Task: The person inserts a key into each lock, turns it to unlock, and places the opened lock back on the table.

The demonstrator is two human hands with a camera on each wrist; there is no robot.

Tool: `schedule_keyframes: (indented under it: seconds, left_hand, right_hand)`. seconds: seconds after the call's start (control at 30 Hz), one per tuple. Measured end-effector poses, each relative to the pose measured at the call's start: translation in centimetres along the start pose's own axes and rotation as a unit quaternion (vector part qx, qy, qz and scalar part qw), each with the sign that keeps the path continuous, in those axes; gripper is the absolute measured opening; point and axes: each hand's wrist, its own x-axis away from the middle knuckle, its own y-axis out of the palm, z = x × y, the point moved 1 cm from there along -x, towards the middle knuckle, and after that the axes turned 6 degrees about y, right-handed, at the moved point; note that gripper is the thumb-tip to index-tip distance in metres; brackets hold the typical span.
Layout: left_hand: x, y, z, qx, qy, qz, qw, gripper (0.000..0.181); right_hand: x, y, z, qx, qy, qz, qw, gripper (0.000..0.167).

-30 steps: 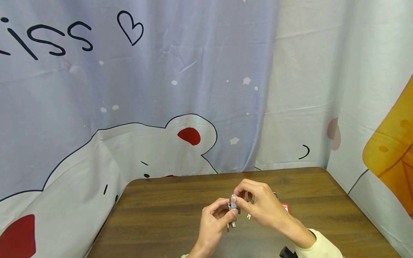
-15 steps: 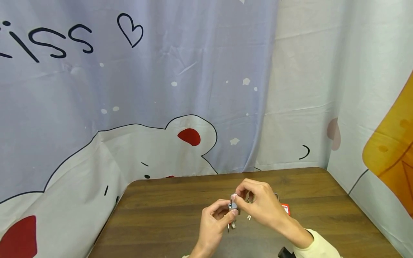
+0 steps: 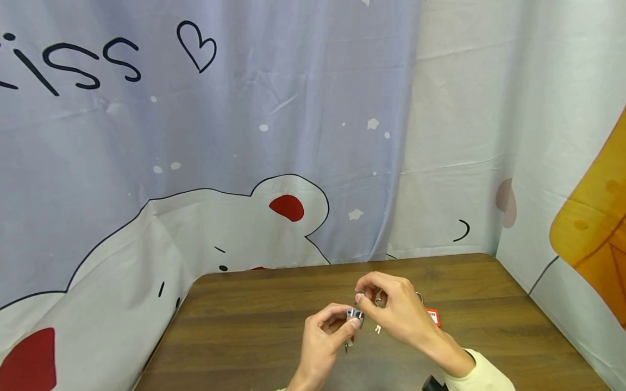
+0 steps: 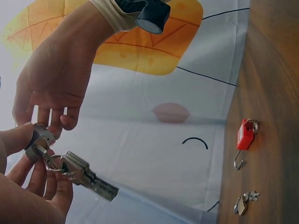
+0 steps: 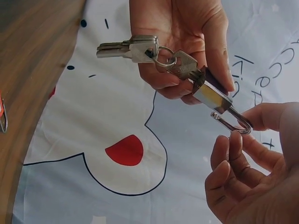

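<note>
A small silver padlock (image 3: pixel 354 315) is held up off the table between both hands. My left hand (image 3: pixel 320 339) grips its body between thumb and fingers. A key stands in the lock's bottom, and more keys (image 5: pixel 128 49) hang from its ring (image 5: pixel 164 57). My right hand (image 3: pixel 398 304) pinches the curved top of the shackle (image 5: pixel 240 126). In the right wrist view one shackle leg is out of the body and its end is free; the other leg runs into the body. The left wrist view shows the padlock partly covered by fingers.
On the wooden table (image 3: pixel 254 326) a red padlock (image 4: pixel 245 135) with a ring lies right of my hands, its shackle swung out. Nearby is a small brass-coloured padlock (image 4: pixel 242 205) with small keys. A printed curtain (image 3: pixel 293 108) hangs behind the table.
The shackle has been drawn out of the padlock body. My right fingertips have moved slightly right, away from the body, and the lock has tilted in my left hand.
</note>
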Motion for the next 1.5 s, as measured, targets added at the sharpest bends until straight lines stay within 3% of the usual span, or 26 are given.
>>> schedule_keyframes:
  seconds: [0.43,0.7,1.0,1.2,1.5]
  left_hand:
    - [0.1,-1.0,-0.1,-0.035,-0.019,0.031,0.9988,0.022]
    - [0.1,-2.2,-0.4,-0.053,-0.012,0.045,0.9975,0.024]
    - [-0.1,-3.7,-0.6,-0.085,-0.037,0.055,0.9941,0.026]
    - [-0.1,-4.9,-1.1,-0.098,-0.052,0.058,0.9921,0.026]
    - [-0.4,-6.6,-2.3,-0.130,-0.057,0.065,0.9877,0.025]
  right_hand:
    - [0.6,-0.3,0.5,0.012,0.019,-0.006,0.9997,0.016]
    - [1.0,-0.4,1.0,0.010,0.019,-0.010,0.9997,0.019]
    - [1.5,-1.0,1.6,0.057,0.003,-0.001,0.9984,0.016]
    - [2.3,-1.2,2.0,0.123,-0.025,-0.040,0.9912,0.036]
    - [3.8,-0.8,3.3,0.168,-0.036,-0.082,0.9817,0.061]
